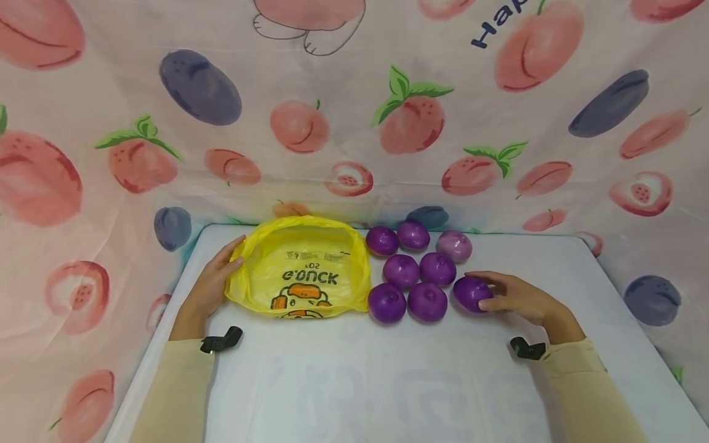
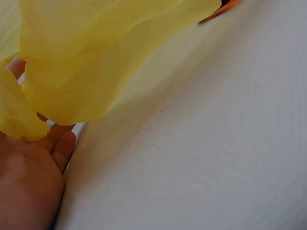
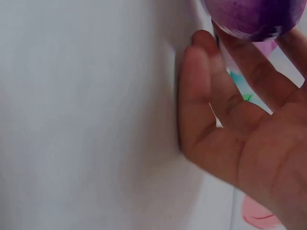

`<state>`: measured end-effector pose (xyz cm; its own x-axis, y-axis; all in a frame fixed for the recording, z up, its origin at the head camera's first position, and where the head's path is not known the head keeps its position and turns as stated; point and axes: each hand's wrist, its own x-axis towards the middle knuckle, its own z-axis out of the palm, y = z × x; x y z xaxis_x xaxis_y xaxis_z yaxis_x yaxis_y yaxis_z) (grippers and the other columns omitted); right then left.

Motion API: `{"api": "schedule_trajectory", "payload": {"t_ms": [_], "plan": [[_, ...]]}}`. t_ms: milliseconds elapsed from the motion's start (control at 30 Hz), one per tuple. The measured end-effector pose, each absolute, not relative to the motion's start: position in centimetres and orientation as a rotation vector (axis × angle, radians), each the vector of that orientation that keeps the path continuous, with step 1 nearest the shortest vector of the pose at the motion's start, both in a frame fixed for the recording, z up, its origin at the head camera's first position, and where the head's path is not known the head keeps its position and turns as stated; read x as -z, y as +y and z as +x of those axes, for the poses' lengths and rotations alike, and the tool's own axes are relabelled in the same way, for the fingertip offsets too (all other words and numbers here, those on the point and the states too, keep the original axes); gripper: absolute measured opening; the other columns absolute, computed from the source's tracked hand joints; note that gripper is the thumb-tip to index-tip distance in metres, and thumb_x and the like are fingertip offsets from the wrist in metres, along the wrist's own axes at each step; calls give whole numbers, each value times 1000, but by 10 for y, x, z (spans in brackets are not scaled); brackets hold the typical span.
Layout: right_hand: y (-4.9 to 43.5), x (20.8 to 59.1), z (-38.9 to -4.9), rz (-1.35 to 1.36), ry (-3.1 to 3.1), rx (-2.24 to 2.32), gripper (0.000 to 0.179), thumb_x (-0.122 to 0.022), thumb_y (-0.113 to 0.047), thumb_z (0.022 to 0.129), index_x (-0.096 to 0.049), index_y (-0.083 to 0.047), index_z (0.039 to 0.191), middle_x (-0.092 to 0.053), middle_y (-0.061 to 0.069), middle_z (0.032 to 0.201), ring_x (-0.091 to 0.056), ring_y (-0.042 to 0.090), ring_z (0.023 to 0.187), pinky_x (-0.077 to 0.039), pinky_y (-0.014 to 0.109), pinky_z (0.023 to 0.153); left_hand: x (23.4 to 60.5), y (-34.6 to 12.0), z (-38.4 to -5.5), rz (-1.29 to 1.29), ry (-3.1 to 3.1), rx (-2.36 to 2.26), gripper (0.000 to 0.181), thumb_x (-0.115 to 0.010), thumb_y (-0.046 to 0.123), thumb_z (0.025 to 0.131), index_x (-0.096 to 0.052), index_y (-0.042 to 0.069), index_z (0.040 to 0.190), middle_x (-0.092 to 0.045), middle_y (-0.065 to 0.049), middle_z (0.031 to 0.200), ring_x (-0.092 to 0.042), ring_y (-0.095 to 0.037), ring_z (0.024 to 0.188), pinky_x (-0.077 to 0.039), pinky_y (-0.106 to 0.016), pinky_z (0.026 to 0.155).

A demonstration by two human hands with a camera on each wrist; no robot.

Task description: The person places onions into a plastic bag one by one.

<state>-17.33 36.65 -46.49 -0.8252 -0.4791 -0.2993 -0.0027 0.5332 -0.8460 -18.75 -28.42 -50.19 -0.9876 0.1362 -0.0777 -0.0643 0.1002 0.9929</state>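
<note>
A yellow plastic bag [image 1: 304, 271] with printed lettering and an orange cartoon lies with its mouth spread wide. My left hand [image 1: 207, 283] holds the bag's left edge; in the left wrist view the yellow film [image 2: 72, 62] hides part of the fingers. To the right of the bag, several purple onions [image 1: 401, 271] sit close together, one of them paler [image 1: 454, 247]. At the right end of the front row, my right hand [image 1: 523, 298] grips a purple onion [image 1: 469, 294] between thumb and fingers. That onion [image 3: 259, 17] shows shiny, streaked skin in the right wrist view.
A white-covered table [image 1: 354, 381] lies under everything. Behind it hangs a fruit-printed cloth [image 1: 343, 80], right at the table's back edge. A small black wrist camera [image 1: 221, 339] sits at the left sleeve, another black camera [image 1: 527, 349] at the right.
</note>
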Motion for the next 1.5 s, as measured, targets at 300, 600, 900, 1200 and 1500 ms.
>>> {"api": "schedule_trajectory", "payload": {"t_ms": [300, 600, 900, 1200, 1500], "plan": [[352, 453, -164, -339, 2276, 1343, 65, -69, -15, 96, -41, -6, 154, -44, 30, 148, -51, 43, 128, -59, 30, 88, 498, -284, -186, 44, 2243, -1963, 59, -51, 40, 106, -32, 32, 161, -21, -1, 171, -25, -24, 153, -40, -5, 100], [333, 434, -156, -421, 2383, 1326, 60, -68, -15, 97, -46, -12, 152, -52, 20, 145, -52, 37, 127, -57, 29, 88, 499, -283, -184, 47, 2227, -2002, 60, -51, 36, 107, -30, 26, 162, -20, -2, 171, -27, -19, 151, -40, -4, 100], [307, 422, -153, -451, 2457, 1307, 62, -73, -19, 94, -49, -13, 150, -55, 14, 145, -56, 31, 125, -53, 25, 92, 500, -284, -185, 77, 2173, -2064, 63, -52, 34, 107, -27, 21, 163, -20, -1, 171, -27, -18, 151, -41, -5, 101], [288, 420, -161, -478, 2440, 1331, 60, -76, -21, 92, -53, -17, 148, -59, 11, 138, -56, 34, 121, -54, 29, 92, 502, -284, -187, 90, 2176, -2074, 62, -52, 33, 107, -27, 21, 163, -21, -1, 171, -28, -16, 150, -40, -6, 102], [260, 412, -172, -452, 2474, 1257, 68, -78, -37, 90, -49, -26, 151, -48, 11, 155, -46, 40, 141, -36, 66, 113, 504, -285, -187, 79, 2182, -2071, 62, -52, 34, 107, -27, 23, 163, -21, -1, 171, -25, -19, 152, -39, -5, 102]]}}
